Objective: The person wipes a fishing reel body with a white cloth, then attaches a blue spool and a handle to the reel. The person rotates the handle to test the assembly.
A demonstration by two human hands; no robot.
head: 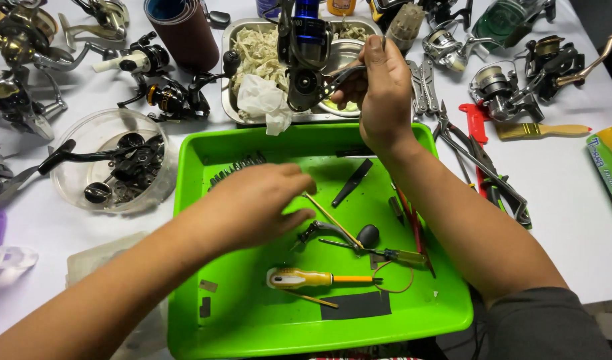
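My right hand [380,87] is raised over the far edge of a bright green tray [252,327] and grips a black and blue fishing reel [306,57] by its side. My left hand [256,203] reaches into the tray, fingers pinched on a thin tan stick [332,221]. Just right of that hand lie a dark reel handle with a black knob [346,235], a thin green-handled screwdriver [386,253] and a yellow-handled screwdriver [312,278].
A metal tray [234,100] with white rags stands behind the green tray. A clear round tub [86,137] of reel parts sits at left. Several reels, pliers [482,167], a red tool and a paintbrush [542,131] crowd the white table at right.
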